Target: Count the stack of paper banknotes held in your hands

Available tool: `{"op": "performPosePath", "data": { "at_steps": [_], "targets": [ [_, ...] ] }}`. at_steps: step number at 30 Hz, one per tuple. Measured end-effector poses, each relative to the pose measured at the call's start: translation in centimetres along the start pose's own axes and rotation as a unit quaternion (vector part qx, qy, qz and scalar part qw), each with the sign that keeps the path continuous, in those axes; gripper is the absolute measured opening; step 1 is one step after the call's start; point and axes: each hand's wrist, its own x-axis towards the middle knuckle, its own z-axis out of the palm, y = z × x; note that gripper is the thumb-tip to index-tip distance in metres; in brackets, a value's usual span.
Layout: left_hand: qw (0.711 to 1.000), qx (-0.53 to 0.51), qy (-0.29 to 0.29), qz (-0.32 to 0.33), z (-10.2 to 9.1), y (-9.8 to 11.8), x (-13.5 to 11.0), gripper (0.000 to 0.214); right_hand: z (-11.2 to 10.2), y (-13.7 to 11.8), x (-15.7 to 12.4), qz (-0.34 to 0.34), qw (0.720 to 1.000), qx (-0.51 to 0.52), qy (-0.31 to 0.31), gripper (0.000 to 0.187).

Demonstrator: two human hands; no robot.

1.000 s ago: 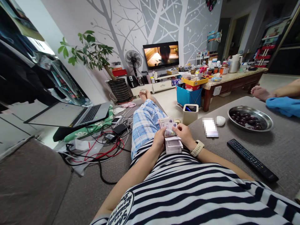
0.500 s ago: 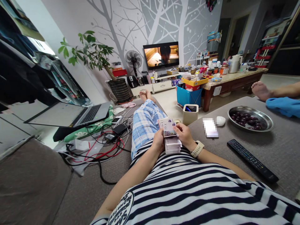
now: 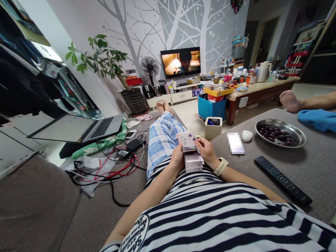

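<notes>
I lie back on a grey sofa in a striped shirt and blue plaid trousers. My left hand (image 3: 177, 158) grips a stack of banknotes (image 3: 187, 141) held upright over my lap. My right hand (image 3: 207, 149), with a pale watch on the wrist, pinches the top notes of that stack at its right edge. A second pile of notes (image 3: 193, 162) rests on my belly just below both hands.
On the sofa to my right lie a black remote (image 3: 282, 179), a metal bowl of dark fruit (image 3: 280, 132) and a white mouse (image 3: 247, 135). Another person's foot (image 3: 289, 100) rests at the far right. An open laptop (image 3: 81, 127) and tangled cables (image 3: 115, 164) lie at my left.
The fingers of my right hand have shifted on the notes and the lifted top note has dropped back onto the held stack. The other person's foot has moved slightly.
</notes>
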Motion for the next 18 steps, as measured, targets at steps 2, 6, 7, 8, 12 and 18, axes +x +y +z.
{"op": "performPosePath", "data": {
  "at_steps": [2, 6, 7, 8, 12, 18],
  "targets": [
    [1.000, 0.000, -0.008, -0.003, -0.11, -0.06, 0.05, 0.017, -0.01, 0.04, 0.02, 0.001, 1.000, 0.002, -0.001, 0.043],
    [1.000, 0.001, -0.005, -0.011, -0.08, -0.03, -0.04, 0.020, -0.01, 0.18, 0.03, 0.002, 1.000, 0.005, -0.002, 0.045],
    [1.000, 0.002, -0.001, -0.012, -0.02, 0.01, -0.09, 0.021, -0.01, 0.21, 0.03, 0.004, 1.000, 0.003, -0.003, 0.045],
    [1.000, 0.003, 0.002, -0.013, 0.04, 0.05, -0.15, 0.021, -0.01, 0.23, 0.03, 0.007, 1.000, 0.002, -0.004, 0.045],
    [1.000, 0.004, 0.009, -0.013, 0.20, 0.19, -0.27, 0.020, 0.00, 0.25, 0.07, 0.000, 1.000, 0.002, -0.003, 0.045],
    [1.000, -0.003, 0.012, -0.005, 0.14, 0.14, -0.13, 0.020, 0.02, 0.42, 0.26, 0.003, 1.000, 0.002, -0.013, 0.050]
  ]
}}
